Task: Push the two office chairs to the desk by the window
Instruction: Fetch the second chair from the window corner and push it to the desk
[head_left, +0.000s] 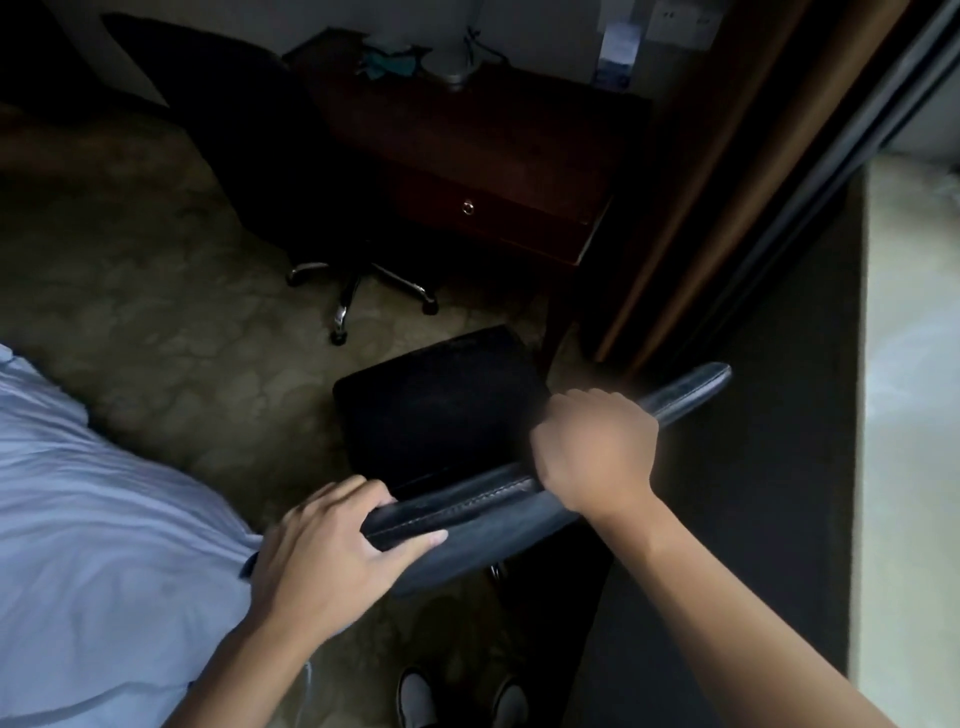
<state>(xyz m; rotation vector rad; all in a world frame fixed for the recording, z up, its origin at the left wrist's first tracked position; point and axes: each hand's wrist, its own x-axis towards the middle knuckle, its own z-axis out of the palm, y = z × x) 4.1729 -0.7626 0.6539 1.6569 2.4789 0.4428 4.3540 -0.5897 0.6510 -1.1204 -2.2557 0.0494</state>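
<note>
The near office chair (457, 415) stands on the patterned carpet (156, 291), directly in front of the person, with its black seat facing the desk (498, 150). Both hands hold the top edge of its dark leather backrest. The left hand (332, 545) grips the left end of that edge: the thumb lies along the rear face and the fingers wrap over the top, clamped on the padding. The right hand (597, 441) is closed in a fist around the same edge, nearer the right end, with knuckles up and fingers curled tight on it.

The second office chair (249, 150) stands further away, already at the desk, with its dark backrest to the left of the desk top and its chrome star base (358, 291) resting on the carpet just beside the desk front. The two chairs are apart, with bare carpet between them.

The desk is dark wood with one drawer carrying a round metal pull (468, 208). On its top rest a lamp base (453, 70) and some small blue-green items, too dim to identify. A brown curtain (727, 171) hangs just right of the desk. A bed with pale sheets (88, 519) occupies the left side. The person's shoes (462, 699) show at the bottom edge.
</note>
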